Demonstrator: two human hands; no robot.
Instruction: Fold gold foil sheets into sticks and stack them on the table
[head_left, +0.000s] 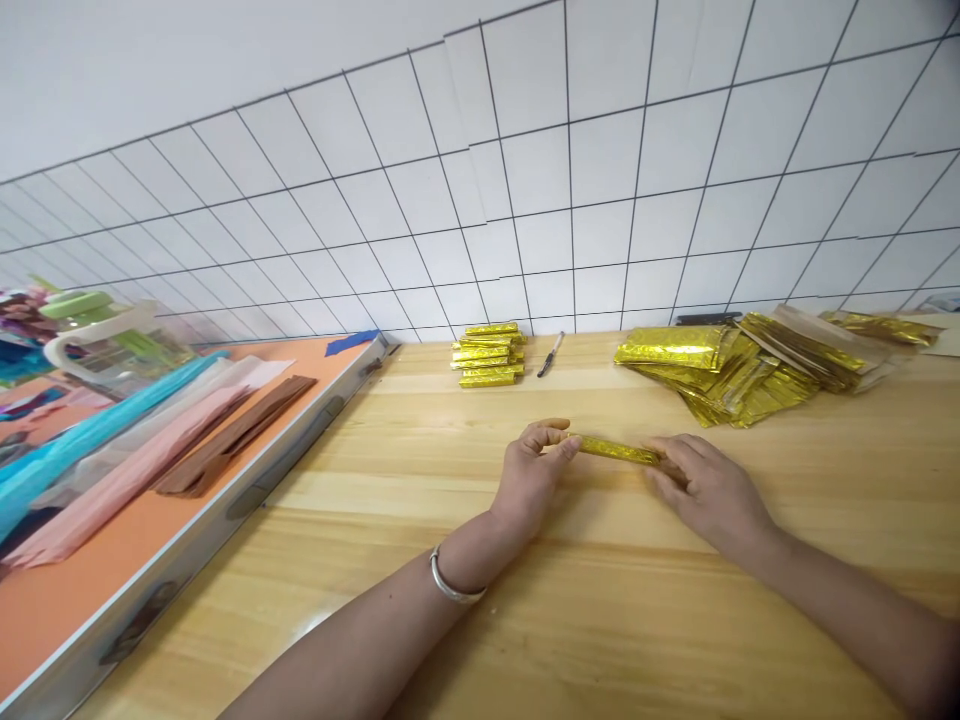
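Between my two hands a narrow strip of folded gold foil paper (616, 450) is held just above the wooden table. My left hand (531, 470), with a silver bangle at the wrist, pinches its left end between thumb and fingers. The other end is gripped by the fingertips of my right hand (701, 487). Beyond them, against the wall, lies a small stack of similar gold strips (489, 355). To the right spreads a loose pile of wider gold foil sheets (739, 370), some showing a pale backing.
A pen (551, 355) lies beside the small stack. On the left, an orange board with a metal edge (247, 495) carries blue, pink and brown crepe paper (236, 435) and a green-lidded jug (112, 340). A white tiled wall (607, 170) bounds the table (420, 480) at the back.
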